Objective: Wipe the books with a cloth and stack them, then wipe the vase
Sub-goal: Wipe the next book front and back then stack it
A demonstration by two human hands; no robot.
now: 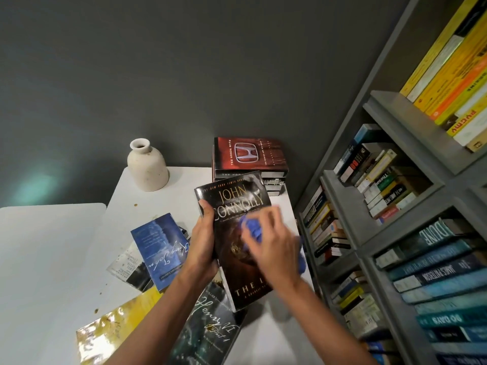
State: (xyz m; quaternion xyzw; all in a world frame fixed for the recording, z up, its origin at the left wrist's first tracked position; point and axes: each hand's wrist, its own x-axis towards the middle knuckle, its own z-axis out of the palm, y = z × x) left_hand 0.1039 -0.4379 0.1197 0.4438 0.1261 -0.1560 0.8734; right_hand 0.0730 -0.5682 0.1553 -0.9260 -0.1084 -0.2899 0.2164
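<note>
It is dim here, the grey wall darkening toward the upper corners with a soft teal flare at its left, while the white table takes most of the light. Glare washes out the yellow book at the bottom left and sheens the dark book gripped in my left hand, which is sharp; my right hand and the blue cloth it holds are smeared by motion blur. The wide lens tilts and bends the bookshelf at the right edge.

Your colours
Your cloth is blue, the John Connolly book black with gold lettering, the vase speckled cream.
</note>
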